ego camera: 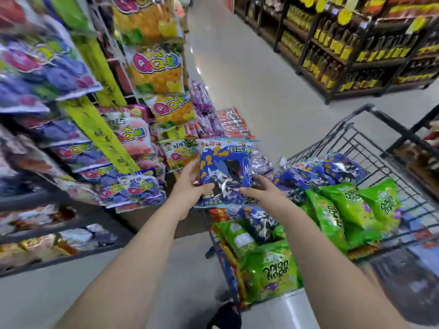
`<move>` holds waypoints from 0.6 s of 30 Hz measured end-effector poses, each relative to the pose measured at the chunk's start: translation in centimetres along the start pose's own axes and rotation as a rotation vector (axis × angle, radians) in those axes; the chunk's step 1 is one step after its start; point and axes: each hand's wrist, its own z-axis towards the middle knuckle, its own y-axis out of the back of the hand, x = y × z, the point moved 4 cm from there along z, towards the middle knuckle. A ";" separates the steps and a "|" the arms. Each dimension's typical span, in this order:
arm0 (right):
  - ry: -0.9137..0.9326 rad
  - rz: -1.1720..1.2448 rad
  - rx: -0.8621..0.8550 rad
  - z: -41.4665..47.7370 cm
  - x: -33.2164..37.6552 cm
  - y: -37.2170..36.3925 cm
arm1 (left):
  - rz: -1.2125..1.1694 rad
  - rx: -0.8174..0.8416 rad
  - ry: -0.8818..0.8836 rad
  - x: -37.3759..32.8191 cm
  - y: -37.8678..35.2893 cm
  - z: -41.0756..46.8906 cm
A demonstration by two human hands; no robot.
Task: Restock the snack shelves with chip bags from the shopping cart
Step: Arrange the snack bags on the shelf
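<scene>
A blue chip bag with orange fish shapes is held up between the cart and the shelves. My left hand grips its left edge, thumb on the front. My right hand grips its lower right corner. Below and to the right stands the black wire shopping cart, piled with more blue bags and green chip bags. The snack shelves fill the left side, blurred by motion, stocked with purple, pink and yellow candy bags.
Hanging yellow snack bags line the shelf end. A low display of purple and red packs stands ahead past the bag. Dark shelving with bottles runs along the right of the aisle. Grey floor stretches between them.
</scene>
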 end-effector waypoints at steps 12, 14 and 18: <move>0.158 0.014 0.283 -8.6 3.3 -30.6 | -0.185 -0.444 -0.055 4.9 27.5 -20.3; 0.176 0.005 0.358 -10.2 4.0 -35.9 | -0.187 -0.509 -0.087 5.0 31.9 -23.7; 0.211 0.029 0.393 -12.8 6.7 -45.7 | -0.127 -0.616 -0.176 3.0 41.2 -29.3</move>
